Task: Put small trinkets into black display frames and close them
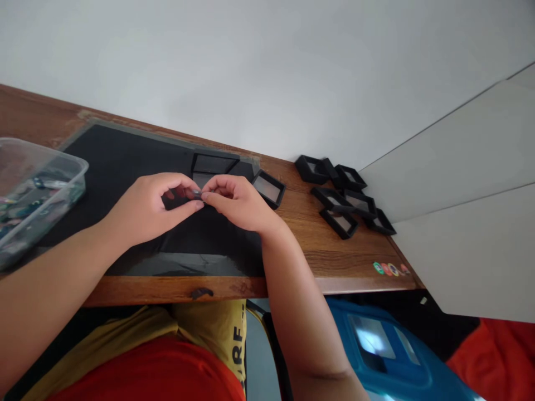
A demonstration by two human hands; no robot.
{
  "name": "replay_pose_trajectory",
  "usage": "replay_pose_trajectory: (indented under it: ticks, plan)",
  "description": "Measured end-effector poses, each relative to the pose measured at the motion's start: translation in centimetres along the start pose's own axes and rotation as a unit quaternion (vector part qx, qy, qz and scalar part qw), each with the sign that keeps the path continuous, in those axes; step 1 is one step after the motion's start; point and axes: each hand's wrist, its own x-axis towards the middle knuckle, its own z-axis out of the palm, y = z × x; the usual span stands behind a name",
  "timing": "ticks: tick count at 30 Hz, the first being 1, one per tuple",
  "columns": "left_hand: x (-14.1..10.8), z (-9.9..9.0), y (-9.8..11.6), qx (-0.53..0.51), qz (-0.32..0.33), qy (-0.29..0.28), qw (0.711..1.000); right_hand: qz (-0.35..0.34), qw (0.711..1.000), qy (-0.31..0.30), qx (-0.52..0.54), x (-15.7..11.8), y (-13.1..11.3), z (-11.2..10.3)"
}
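Over the black mat, my left hand and my right hand meet at the fingertips. Both pinch one small dark item between thumbs and index fingers; it is too small to make out. Just behind my hands stands an open black box, partly covered by my fingers. A black-framed box with a pale window lies right beside my right hand.
A clear plastic bin of small wrapped pieces sits at the left. Several black frames lie on the wooden table at the right, near round stickers. A white wall rises behind; a blue container is below the table.
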Motion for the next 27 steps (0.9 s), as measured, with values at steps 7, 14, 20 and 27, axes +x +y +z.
replay_pose_trajectory:
  ticks: [7,14,20,27]
  plan:
    - [0.0,0.0,0.1,0.005,-0.011,0.021,1.0,0.004,0.999,0.028,0.02,0.0,-0.2,0.0]
    - [0.0,0.2,-0.6,0.011,0.086,0.03,0.996,-0.006,0.999,0.023,0.03,0.1,-0.1,0.1]
    - [0.1,0.2,-1.1,0.024,0.113,0.029,0.993,-0.03,0.998,0.015,0.045,0.0,-0.2,0.1]
    - [0.1,0.1,-0.8,0.016,0.074,0.008,0.997,-0.055,0.997,0.016,0.047,0.0,0.0,0.0]
